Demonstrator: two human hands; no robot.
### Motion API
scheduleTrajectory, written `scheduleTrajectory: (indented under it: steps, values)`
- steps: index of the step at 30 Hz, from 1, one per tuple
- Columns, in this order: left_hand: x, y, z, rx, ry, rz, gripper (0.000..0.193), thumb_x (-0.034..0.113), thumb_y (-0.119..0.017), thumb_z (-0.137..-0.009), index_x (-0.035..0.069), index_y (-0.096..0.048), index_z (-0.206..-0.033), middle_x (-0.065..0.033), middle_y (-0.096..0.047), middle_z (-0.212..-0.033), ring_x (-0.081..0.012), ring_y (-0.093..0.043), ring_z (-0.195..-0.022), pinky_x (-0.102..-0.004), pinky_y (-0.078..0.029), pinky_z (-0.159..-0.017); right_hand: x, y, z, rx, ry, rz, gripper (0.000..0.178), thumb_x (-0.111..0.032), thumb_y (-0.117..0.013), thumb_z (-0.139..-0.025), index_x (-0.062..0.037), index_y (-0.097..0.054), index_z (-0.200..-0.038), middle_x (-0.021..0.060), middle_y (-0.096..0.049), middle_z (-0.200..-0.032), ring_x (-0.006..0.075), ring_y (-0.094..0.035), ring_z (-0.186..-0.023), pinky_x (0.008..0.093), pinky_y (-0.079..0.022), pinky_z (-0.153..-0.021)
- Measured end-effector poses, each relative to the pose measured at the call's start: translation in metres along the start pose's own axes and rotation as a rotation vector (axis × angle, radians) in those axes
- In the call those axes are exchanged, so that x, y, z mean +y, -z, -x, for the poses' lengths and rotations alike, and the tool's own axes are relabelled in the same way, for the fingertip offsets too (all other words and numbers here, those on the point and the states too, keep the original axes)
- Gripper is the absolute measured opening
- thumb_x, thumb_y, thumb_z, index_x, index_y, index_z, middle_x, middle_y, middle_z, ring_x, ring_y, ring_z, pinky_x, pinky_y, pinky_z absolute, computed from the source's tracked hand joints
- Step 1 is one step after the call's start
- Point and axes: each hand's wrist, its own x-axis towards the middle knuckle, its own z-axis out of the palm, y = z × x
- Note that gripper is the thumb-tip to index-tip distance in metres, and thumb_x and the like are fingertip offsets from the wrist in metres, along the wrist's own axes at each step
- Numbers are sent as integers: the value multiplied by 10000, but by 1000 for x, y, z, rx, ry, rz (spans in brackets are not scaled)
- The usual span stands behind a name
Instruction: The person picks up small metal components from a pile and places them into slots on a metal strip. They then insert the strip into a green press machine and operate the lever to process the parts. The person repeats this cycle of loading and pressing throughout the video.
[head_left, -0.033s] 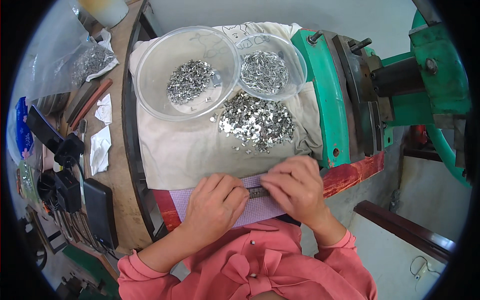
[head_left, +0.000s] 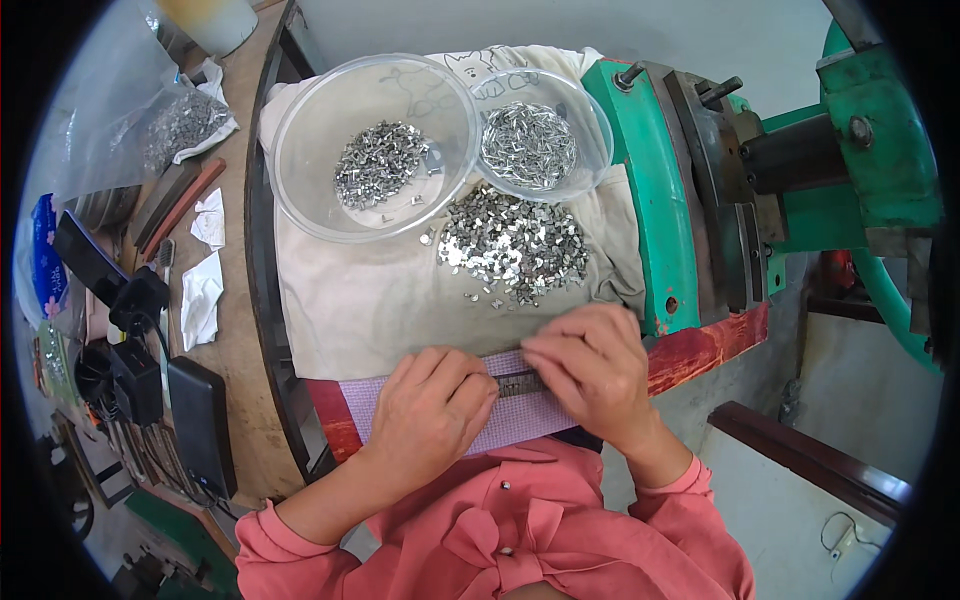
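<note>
Narrow metal strip (head_left: 518, 385) between my hands could be tipping if left hand (head_left: 425, 408), seemingly pinching its end, is slackening, or if right hand (head_left: 598, 372) is bumping it. Right fingertips are bunching near other end; can't tell if gripping. Since earlier: right is sitting slightly farther from me; left is staying.

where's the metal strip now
In the head view, the metal strip is below and slightly right of centre, between the left hand and right hand, over the purple cloth.
</note>
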Motion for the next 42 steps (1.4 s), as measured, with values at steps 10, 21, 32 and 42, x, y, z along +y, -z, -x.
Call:
scheduleTrajectory:
  steps: [10, 21, 32, 42]
  values:
    - [-22, 18, -33, 88, 51, -123, 202, 50, -776, -753, 58, -658, -917, -77, -619, -926, -299, -600, -827, -408, -484, -705, 9, -10, -25, -67, 67, 113, 165, -76, -786, -762, -93, -688, -893, 21, -634, -960, 240, -602, -903, 385, -452, -809]
    - [-35, 5, -50, 105, 13, -182, 181, 48, -766, -761, 69, -637, -887, -65, -579, -877, -278, -586, -809, -401, -484, -677, 4, 2, -11, -66, -21, -58, 181, -52, -805, -727, -88, -695, -866, 25, -657, -940, 242, -616, -889, 377, -443, -802]
    - [-35, 5, -51, 94, 32, -170, 175, 56, -759, -773, 78, -637, -895, -62, -571, -873, -279, -585, -812, -404, -480, -673, -6, 15, 18, -157, -27, -69, 194, -89, -833, -719, -102, -730, -883, 3, -658, -941, 227, -620, -894, 388, -439, -829]
    - [-29, 14, -33, 77, 52, -231, 164, 51, -762, -769, 61, -647, -886, -65, -576, -877, -282, -572, -802, -399, -479, -677, 5, 2, -29, -55, 67, 44, 192, -81, -795, -738, -101, -738, -921, 26, -645, -948, 238, -614, -886, 363, -452, -794]
